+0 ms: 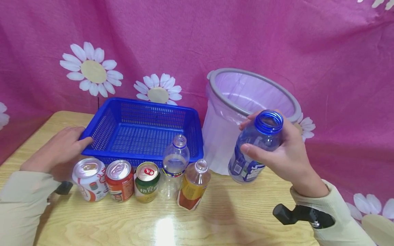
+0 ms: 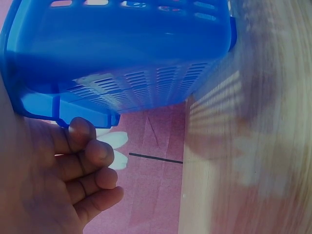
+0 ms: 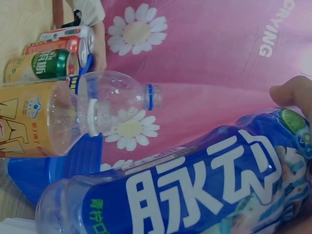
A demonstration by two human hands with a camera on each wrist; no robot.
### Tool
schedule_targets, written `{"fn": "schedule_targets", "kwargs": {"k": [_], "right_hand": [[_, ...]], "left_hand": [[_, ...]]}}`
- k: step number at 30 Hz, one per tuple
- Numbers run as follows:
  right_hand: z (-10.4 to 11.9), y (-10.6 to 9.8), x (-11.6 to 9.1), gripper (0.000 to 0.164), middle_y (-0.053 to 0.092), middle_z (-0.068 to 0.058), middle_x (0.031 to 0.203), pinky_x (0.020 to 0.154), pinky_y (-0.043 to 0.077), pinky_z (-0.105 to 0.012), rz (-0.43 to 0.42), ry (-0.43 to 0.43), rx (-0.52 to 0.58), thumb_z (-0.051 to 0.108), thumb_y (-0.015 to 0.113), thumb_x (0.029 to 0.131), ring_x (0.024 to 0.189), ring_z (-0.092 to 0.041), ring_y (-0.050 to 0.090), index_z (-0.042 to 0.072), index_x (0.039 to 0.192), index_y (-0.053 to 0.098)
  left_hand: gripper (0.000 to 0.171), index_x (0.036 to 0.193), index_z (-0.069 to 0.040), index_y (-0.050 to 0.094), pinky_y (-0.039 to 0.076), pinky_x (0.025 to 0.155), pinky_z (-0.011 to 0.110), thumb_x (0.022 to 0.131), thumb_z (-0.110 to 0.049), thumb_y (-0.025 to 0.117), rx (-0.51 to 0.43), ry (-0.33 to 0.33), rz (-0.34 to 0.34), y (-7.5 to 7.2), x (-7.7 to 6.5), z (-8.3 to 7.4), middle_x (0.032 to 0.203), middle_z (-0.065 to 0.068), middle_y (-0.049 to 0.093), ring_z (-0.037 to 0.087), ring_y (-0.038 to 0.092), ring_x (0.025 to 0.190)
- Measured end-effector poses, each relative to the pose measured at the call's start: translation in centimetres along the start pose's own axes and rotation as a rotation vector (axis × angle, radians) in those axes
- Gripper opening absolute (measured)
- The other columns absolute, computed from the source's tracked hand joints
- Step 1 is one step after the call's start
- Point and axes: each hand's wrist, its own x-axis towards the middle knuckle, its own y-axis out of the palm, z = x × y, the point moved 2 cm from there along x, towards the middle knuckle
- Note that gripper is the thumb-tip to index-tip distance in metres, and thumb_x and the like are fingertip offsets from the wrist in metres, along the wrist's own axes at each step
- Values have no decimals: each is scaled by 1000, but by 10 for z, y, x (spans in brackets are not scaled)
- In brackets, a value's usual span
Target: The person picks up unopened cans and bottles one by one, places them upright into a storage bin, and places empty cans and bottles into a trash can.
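Note:
My right hand (image 1: 284, 150) grips a clear plastic bottle (image 1: 246, 165) with a blue neck and blue label. The bottle is uncapped, its mouth up, in front of the bin; the right wrist view shows its large white lettering. My left hand (image 1: 58, 148) holds the left rim of a blue plastic basket (image 1: 154, 157), thumb over the edge and fingers curled outside it. Along the basket's near side stand a white can (image 1: 90, 181), a red can (image 1: 120, 181), a green can (image 1: 146, 182), a clear bottle (image 1: 175, 160) and a yellow-labelled bottle (image 1: 193, 188).
A bin (image 1: 212, 130) with a grey rim and a pale liner stands right of the basket. Behind the wooden table (image 1: 123, 225) hangs a pink cloth (image 1: 172, 37) with white flowers.

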Motion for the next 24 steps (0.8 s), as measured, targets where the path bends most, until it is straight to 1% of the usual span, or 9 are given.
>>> {"fn": "schedule_targets", "kwargs": {"k": [4,8,11,15,22,24], "right_hand": [[4,-2,2,58,74,-5,102,85,55,-21,-5,9,33,-21,75,62,96,-14,71,-10,116,57],[10,-5,4,58,74,-6,103,86,55,-21,-4,29,55,-22,74,62,97,-15,71,-11,116,57],[13,-7,6,58,74,-8,102,86,55,-22,-13,37,79,-23,73,62,96,-16,71,-11,116,57],[18,-10,8,58,74,-11,101,84,56,-23,-40,27,116,-25,72,62,95,-18,72,-12,116,57],[27,-19,15,56,73,-12,105,86,55,-24,-91,92,132,-22,71,68,99,-21,70,-10,120,55],[28,-23,17,55,73,-11,105,85,55,-23,-105,105,116,-20,71,70,99,-21,70,-8,121,56]], "left_hand": [[49,119,10,54,38,94,64,100,-34,42,1,4,-4,0,0,0,111,30,63,48,52,109],[54,124,13,51,36,97,66,101,-35,40,2,2,9,1,0,1,115,33,60,50,49,112],[53,124,13,51,37,96,65,101,-34,40,10,5,6,1,1,0,115,32,61,49,51,111],[49,121,11,53,39,94,64,100,-32,42,21,15,-5,0,1,-1,112,30,63,48,54,109],[52,123,12,51,37,96,65,101,-34,41,13,-9,8,-1,0,-1,115,32,62,48,52,111],[52,122,11,52,38,95,65,101,-35,41,14,-10,5,-1,0,-1,114,31,62,48,53,109]]}}
